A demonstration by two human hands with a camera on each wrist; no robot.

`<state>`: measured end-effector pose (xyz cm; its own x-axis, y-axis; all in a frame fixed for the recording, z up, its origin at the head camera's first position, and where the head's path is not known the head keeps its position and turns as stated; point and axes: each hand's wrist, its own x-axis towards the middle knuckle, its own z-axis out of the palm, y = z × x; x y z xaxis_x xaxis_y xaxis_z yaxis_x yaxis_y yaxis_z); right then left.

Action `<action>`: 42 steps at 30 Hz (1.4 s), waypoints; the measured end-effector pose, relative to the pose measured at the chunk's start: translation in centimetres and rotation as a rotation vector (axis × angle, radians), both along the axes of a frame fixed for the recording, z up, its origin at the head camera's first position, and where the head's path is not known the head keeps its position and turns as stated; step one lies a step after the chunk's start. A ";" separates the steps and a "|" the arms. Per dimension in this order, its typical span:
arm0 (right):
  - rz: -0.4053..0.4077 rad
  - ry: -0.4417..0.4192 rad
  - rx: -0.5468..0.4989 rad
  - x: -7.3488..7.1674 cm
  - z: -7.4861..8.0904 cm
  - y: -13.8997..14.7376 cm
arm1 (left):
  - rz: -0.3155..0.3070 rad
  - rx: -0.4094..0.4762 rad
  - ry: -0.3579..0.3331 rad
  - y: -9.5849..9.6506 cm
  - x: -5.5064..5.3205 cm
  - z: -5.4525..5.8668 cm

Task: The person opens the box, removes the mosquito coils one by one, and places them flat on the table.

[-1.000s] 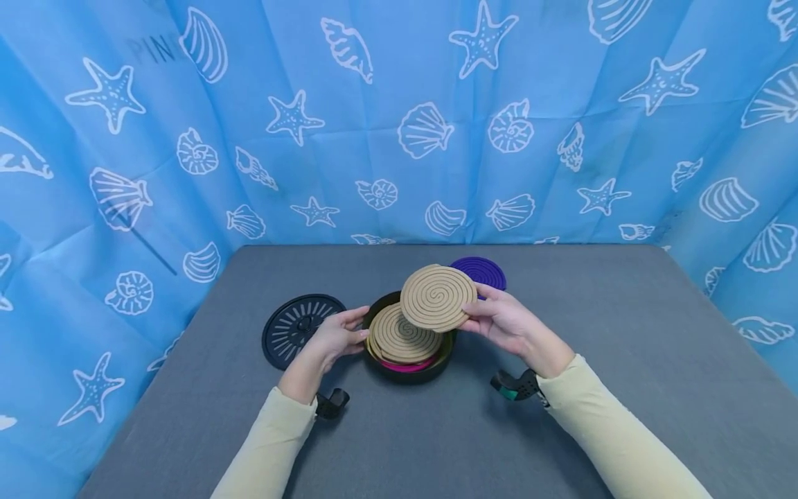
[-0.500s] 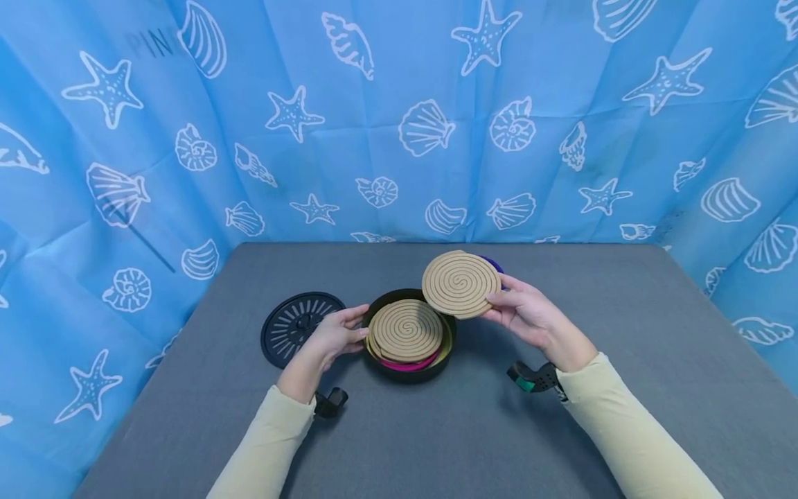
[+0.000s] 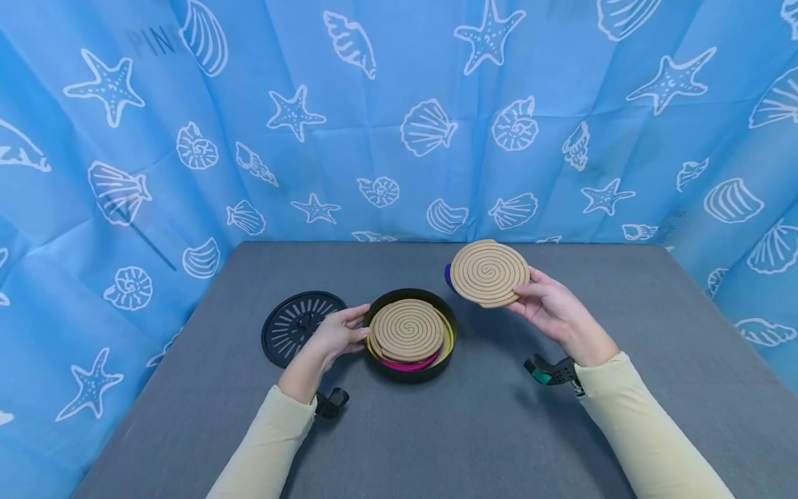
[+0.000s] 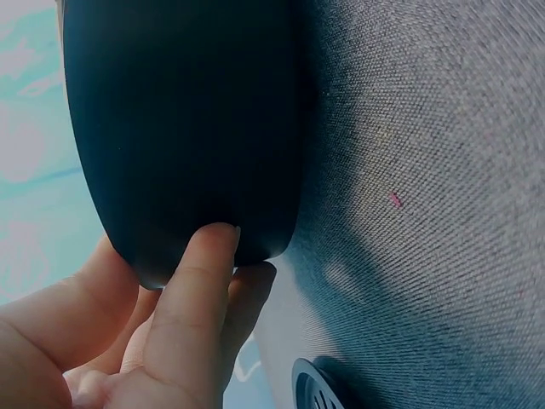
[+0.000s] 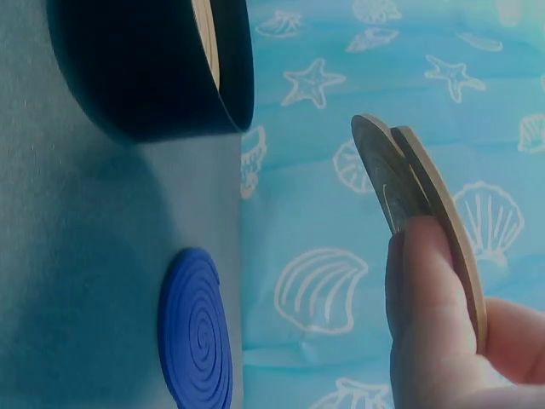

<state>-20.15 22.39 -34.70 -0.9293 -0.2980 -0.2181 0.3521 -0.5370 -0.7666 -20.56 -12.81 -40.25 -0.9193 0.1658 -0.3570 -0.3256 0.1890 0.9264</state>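
My right hand [image 3: 553, 305] pinches a tan mosquito coil [image 3: 490, 273] by its right edge, up off the table. From the side, in the right wrist view, the tan coil [image 5: 426, 183] shows two thin layers slightly apart. With thumb and fingers my left hand [image 3: 339, 331] holds the left side of a round black tin [image 3: 410, 376]; the left wrist view has the fingertips against the tin's outer wall [image 4: 183, 128]. Inside the tin lie more tan coils [image 3: 408, 329], over pink [image 3: 408, 364] and yellow [image 3: 447, 339] ones.
A black slotted lid [image 3: 293, 329] lies left of the tin, partly behind my left hand. A blue coil [image 5: 200, 328] lies flat on the grey table [image 3: 436, 443], mostly hidden in the head view by the held coil. A blue seashell curtain [image 3: 386, 125] hangs behind.
My right hand has carried the tan coil from over the tin's right side to the right and back, over the blue coil. My left hand has stayed at the tin.
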 end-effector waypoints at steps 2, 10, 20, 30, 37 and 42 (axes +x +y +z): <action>-0.010 -0.005 -0.017 -0.1 0.0 0.4 | 0.001 0.003 -0.002 0.0 0.0 0.0; -0.055 -0.017 -0.088 -0.5 -0.2 1.7 | -0.006 0.005 0.003 -0.2 -0.1 0.0; -0.180 -0.061 -0.091 -0.8 -0.4 3.2 | -0.002 0.009 0.001 -0.1 -0.1 0.0; -0.251 -0.133 -0.084 -1.1 -0.4 4.5 | 0.003 0.007 -0.008 -0.2 0.0 0.0; -0.294 -0.159 -0.107 -1.2 -0.8 5.1 | 0.007 0.008 -0.006 0.0 -0.1 -0.1; -0.307 -0.137 -0.075 -1.4 -1.3 5.9 | 0.007 -0.005 0.005 0.0 -0.1 -0.2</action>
